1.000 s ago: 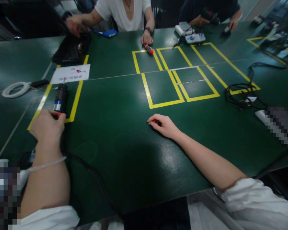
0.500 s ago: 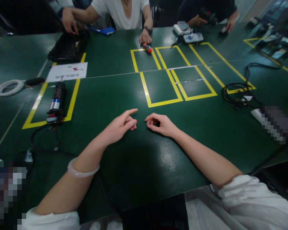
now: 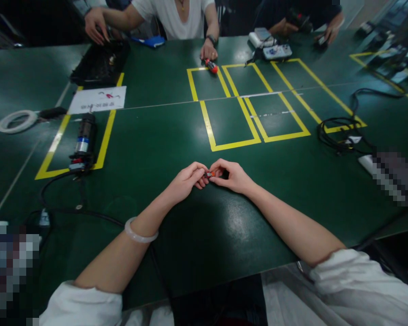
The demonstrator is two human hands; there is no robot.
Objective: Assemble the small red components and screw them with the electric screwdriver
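My left hand [image 3: 185,183] and my right hand [image 3: 233,176] meet above the green table [image 3: 149,136], fingertips almost touching. Between them is a small orange and dark piece [image 3: 210,174], too small for me to tell its kind. Thumb and fingers of my left hand pinch its dark side. The right hand's fingers are closed in a pinch at its orange end. Most of the piece is covered by fingers.
Left stands a black cylindrical tool [image 3: 83,140] with a cable, near a printed paper [image 3: 98,99] and a white ring-shaped coil [image 3: 17,122]. Across the table, a person's hand [image 3: 209,50] touches a red-and-black screwdriver [image 3: 211,66]. A coiled black cable [image 3: 336,133] lies right.
My left hand has moved right and slightly up to join the right one; its outstretched index finger has closed onto the small piece. My right hand has hardly moved.
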